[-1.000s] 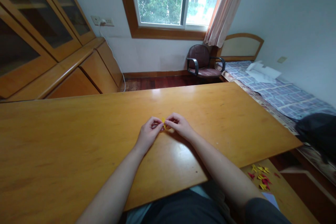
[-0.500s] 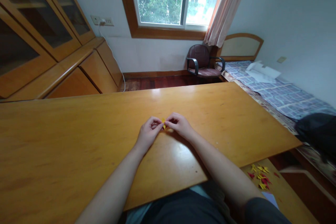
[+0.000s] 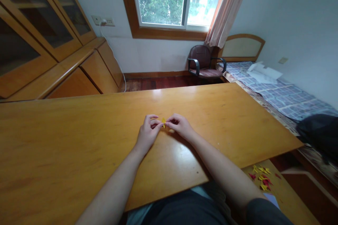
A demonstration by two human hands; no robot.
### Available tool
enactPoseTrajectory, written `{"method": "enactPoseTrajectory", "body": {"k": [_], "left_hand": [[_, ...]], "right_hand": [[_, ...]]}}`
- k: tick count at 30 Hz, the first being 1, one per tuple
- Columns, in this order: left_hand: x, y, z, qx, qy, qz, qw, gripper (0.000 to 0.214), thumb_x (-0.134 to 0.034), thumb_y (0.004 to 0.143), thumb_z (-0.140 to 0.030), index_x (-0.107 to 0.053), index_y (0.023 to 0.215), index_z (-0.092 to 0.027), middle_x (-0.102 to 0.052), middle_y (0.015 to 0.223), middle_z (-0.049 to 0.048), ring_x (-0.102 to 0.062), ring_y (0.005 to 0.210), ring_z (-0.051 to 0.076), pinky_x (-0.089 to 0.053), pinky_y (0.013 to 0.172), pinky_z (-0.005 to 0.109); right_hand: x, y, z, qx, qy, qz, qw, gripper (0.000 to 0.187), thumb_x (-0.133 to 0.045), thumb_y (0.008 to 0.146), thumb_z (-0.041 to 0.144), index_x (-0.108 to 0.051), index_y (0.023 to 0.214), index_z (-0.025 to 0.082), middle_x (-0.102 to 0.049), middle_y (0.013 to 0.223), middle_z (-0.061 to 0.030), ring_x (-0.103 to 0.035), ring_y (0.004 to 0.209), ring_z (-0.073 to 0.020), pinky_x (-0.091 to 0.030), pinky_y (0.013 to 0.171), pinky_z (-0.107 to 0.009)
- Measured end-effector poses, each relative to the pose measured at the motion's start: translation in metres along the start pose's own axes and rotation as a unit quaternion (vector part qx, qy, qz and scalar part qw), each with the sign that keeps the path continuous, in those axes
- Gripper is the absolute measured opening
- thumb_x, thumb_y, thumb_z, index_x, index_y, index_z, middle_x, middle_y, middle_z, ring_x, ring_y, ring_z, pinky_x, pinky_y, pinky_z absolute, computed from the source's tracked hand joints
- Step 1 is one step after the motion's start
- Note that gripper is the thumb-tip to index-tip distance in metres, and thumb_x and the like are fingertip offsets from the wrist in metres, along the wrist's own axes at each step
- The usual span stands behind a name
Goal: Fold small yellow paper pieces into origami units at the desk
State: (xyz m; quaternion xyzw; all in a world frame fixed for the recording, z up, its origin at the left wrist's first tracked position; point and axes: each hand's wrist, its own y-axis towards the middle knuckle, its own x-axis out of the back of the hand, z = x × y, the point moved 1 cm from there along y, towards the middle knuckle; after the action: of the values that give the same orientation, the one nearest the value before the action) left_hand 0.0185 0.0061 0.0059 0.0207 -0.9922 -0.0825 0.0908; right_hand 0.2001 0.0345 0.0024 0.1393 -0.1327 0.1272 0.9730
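Observation:
Between my fingertips, just above the wooden table (image 3: 87, 130), is a small yellow folded-paper piece (image 3: 164, 122) with pointed ends, like an origami crane. My left hand (image 3: 149, 130) pinches its left side between thumb and forefinger, the other fingers loosely curled and raised. From the right, my right hand (image 3: 180, 125) pinches the piece with thumb and forefinger. The fingers cover part of the paper, so its exact folds are hard to make out.
At lower right, a lower surface (image 3: 287, 197) holds several yellow and red folded-paper pieces (image 3: 264, 178) and a pale paper sheet (image 3: 271, 199). Beyond the table stand an armchair (image 3: 202, 61), a bed (image 3: 285, 95) with a black bag (image 3: 319, 135), and a cabinet (image 3: 79, 81) at left.
The upper fingers of my left hand have lifted and opened slightly, and that hand has shifted a little left. The yellow paper shows more between the hands. My right hand is nearly still.

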Motion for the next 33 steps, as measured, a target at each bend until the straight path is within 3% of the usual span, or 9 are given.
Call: {"method": "enactPoseTrajectory", "body": {"k": [6, 11, 21, 33], "left_hand": [[0.001, 0.001, -0.002, 0.000, 0.017, 0.017, 1.000, 0.034, -0.074, 0.079, -0.038, -0.060, 0.105, -0.022, -0.075, 0.082, 0.0008, -0.071, 0.079, 0.019, -0.053, 0.079, 0.031], [0.002, 0.004, -0.004, -0.027, 0.045, 0.033, 0.998, 0.019, -0.072, 0.079, -0.039, -0.073, 0.079, -0.021, -0.074, 0.084, 0.0036, -0.069, 0.081, 0.020, -0.053, 0.077, 0.029], [0.005, 0.003, -0.010, -0.095, 0.058, 0.029, 0.993, 0.013, -0.072, 0.081, -0.033, -0.073, 0.073, -0.022, -0.069, 0.078, 0.0022, -0.064, 0.074, 0.017, -0.051, 0.070, 0.025], [0.005, 0.002, -0.014, -0.079, 0.023, 0.051, 0.995, 0.018, -0.073, 0.079, -0.032, -0.070, 0.066, -0.020, -0.066, 0.071, 0.0017, -0.060, 0.070, 0.016, -0.046, 0.069, 0.026]], "right_hand": [[0.003, -0.001, 0.001, 0.000, 0.002, -0.004, 1.000, 0.014, -0.072, 0.081, 0.031, -0.071, 0.077, 0.018, -0.066, 0.075, -0.0017, -0.058, 0.072, -0.0151, -0.044, 0.068, -0.028], [0.004, 0.000, 0.002, -0.001, 0.022, -0.010, 1.000, 0.016, -0.072, 0.080, 0.033, -0.071, 0.076, 0.018, -0.067, 0.075, -0.0017, -0.059, 0.072, -0.0153, -0.045, 0.069, -0.028], [0.002, -0.001, 0.001, -0.011, 0.039, 0.005, 0.999, 0.022, -0.075, 0.079, 0.040, -0.072, 0.079, 0.018, -0.067, 0.078, -0.0016, -0.059, 0.072, -0.0146, -0.045, 0.068, -0.028], [0.004, -0.003, 0.008, 0.018, 0.051, 0.013, 0.998, 0.021, -0.077, 0.078, 0.038, -0.071, 0.074, 0.018, -0.068, 0.075, -0.0020, -0.061, 0.073, -0.0155, -0.046, 0.071, -0.028]]}}
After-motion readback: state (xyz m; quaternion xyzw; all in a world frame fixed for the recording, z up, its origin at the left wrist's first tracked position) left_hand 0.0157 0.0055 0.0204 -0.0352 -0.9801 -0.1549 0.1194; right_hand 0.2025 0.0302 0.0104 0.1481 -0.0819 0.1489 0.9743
